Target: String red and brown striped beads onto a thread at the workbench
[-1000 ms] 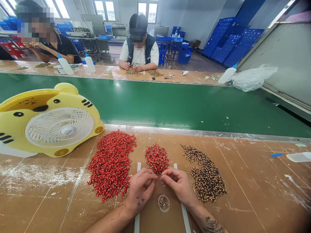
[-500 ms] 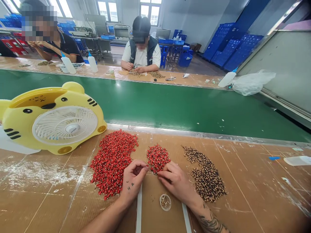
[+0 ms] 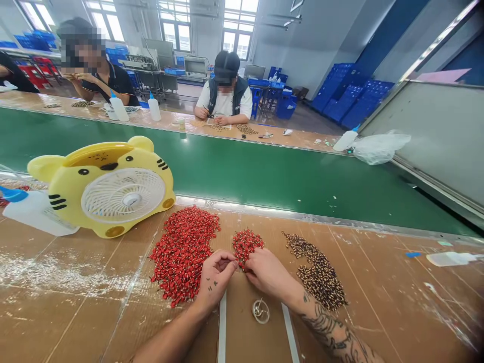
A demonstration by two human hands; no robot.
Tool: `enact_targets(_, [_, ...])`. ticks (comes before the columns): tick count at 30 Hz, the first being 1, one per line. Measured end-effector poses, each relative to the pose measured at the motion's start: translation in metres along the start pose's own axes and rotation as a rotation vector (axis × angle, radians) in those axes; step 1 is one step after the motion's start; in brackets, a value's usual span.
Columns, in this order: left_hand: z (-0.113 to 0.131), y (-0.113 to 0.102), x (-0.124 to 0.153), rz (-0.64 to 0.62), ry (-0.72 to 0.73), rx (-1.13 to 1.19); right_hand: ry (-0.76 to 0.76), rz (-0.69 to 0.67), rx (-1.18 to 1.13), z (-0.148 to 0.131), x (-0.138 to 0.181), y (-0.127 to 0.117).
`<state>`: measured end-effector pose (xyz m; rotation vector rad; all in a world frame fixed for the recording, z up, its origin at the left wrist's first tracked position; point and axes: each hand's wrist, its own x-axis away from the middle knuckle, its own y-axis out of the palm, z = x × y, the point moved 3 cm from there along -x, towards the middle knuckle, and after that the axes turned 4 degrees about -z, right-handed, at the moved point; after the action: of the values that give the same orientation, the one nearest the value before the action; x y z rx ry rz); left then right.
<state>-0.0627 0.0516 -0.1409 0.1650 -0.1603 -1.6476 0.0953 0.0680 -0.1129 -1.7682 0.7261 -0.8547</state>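
Between my hands lies a small pile of red pieces (image 3: 247, 243) with pale tips. My left hand (image 3: 217, 276) is closed, thumb and forefinger pinched at the pile's lower left edge; whatever is in the pinch is too small to name. At the lower right edge of that pile, my right hand (image 3: 267, 271) has its fingers curled together and pointing down, the tips partly hidden. A larger heap of the same red pieces (image 3: 185, 252) spreads left of my left hand. Beyond my right wrist is a curved pile of dark and tan beads (image 3: 321, 275). A small clear cup (image 3: 260, 311) with a thin stick stands below my hands.
A yellow animal-shaped fan (image 3: 113, 191) stands at the left, beside a white bottle (image 3: 38, 214). A green belt (image 3: 245, 171) runs behind the brown tabletop (image 3: 151, 322). Across it sit co-workers, one person (image 3: 225, 96) directly opposite. Another bottle (image 3: 449, 258) lies at the right.
The view has tilted up and shifted left. My right hand has moved in closer to my left hand, its fingers now more bunched together. My left hand keeps its pinch.
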Motion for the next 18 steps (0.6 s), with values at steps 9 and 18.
enact_targets(9, [0.005, -0.001, 0.004, -0.043, 0.096, -0.066, 0.111, 0.096, -0.482, 0.003, 0.01, -0.004])
enact_targets(18, [0.022, 0.007, 0.015, -0.242, 0.354, -0.257, 0.094, 0.108, -1.24, 0.006, 0.027, 0.006])
